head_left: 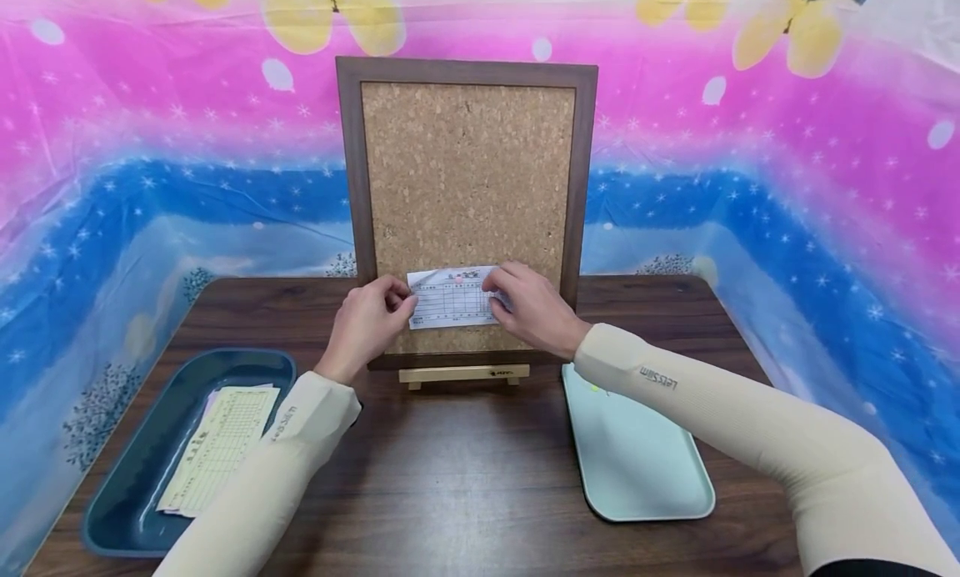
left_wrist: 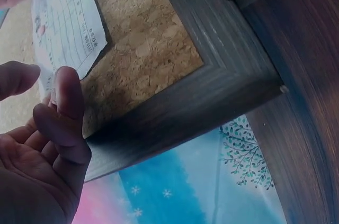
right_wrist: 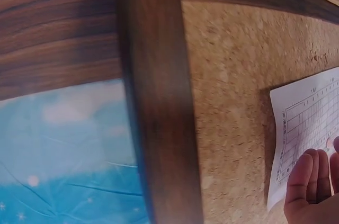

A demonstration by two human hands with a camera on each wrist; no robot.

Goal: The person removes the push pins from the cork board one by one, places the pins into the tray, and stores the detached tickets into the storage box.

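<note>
A white printed form [head_left: 450, 303] lies against the lower part of a framed cork board [head_left: 468, 168], with a small pink pin [head_left: 458, 280] near its top middle. At the form's left edge is my left hand [head_left: 369, 320], fingers bent; the left wrist view shows a gap between its thumb and index finger [left_wrist: 69, 89]. My right hand [head_left: 536, 306] reaches over the form's right end, thumb and fingers loosely bent and apart. In the right wrist view, its fingertips [right_wrist: 301, 173] overlap the lined print, and a corner of the form stands slightly off the cork.
A small wooden easel [head_left: 465, 374] carries the board on a brown table [head_left: 450, 477]. To the left, a dark blue tray [head_left: 112, 510] holds a stack of yellowish forms [head_left: 221, 448]. A pale green tray [head_left: 645, 469] with a small yellow item [head_left: 595, 387] is at right.
</note>
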